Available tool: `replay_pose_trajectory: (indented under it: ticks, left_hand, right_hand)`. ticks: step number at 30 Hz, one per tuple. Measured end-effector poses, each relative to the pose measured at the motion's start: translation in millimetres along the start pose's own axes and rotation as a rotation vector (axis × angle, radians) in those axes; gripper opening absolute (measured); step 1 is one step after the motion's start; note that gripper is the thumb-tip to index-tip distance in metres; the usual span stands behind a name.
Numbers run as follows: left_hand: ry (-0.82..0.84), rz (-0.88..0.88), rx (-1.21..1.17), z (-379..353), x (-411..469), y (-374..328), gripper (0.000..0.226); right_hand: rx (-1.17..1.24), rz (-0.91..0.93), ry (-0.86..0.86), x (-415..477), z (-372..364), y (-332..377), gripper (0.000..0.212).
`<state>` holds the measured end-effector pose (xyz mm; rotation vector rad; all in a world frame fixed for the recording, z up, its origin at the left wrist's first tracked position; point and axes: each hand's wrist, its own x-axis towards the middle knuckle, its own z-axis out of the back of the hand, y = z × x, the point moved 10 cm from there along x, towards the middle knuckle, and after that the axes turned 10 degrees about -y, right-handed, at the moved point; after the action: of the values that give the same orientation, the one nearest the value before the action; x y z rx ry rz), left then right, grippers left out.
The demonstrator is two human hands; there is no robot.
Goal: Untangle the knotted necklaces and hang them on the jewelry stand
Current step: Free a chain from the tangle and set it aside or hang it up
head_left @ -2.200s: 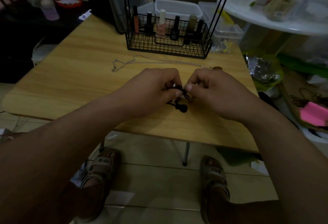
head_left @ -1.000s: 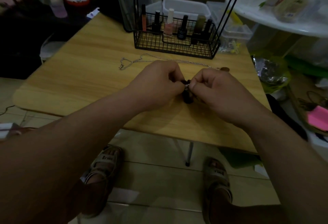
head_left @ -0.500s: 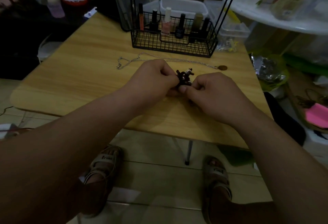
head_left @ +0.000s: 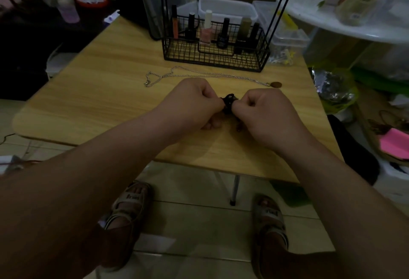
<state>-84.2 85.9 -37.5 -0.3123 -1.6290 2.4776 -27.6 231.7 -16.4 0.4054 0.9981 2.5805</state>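
A small black knotted necklace [head_left: 229,101] is bunched between both hands above the wooden table [head_left: 93,97]. My left hand [head_left: 194,104] pinches its left side with curled fingers. My right hand [head_left: 263,112] pinches its right side the same way. Most of the black cord is hidden inside the two fists. A silver chain necklace [head_left: 205,75] with a brown oval pendant [head_left: 276,84] lies stretched out on the table just beyond my hands. The black wire jewelry stand [head_left: 215,57] rises behind it, with thin upright rods at each end.
The stand's wire basket holds several nail polish bottles [head_left: 205,28]. Clear plastic boxes [head_left: 228,8] sit behind it. A white round table [head_left: 345,28] with jars is at the right, with bags and clutter on the floor below. My sandaled feet show under the table's near edge.
The black knot was lifted from hanging below my fingers to sit between and above them. Both hands have shifted slightly forward and stayed pinched on it.
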Motion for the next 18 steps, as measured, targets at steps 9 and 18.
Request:
replay_pose_trajectory:
  ticks: [9,18]
  left_hand:
    - [0.096,0.017,-0.093,3,2,2,0.007]
    - [0.097,-0.073,-0.083,5,-2,-11,0.022]
  right_hand:
    - [0.323,-0.09,0.209,-3,-1,-1,0.028]
    - [0.612,-0.341,0.35,-5,-14,-15,0.034]
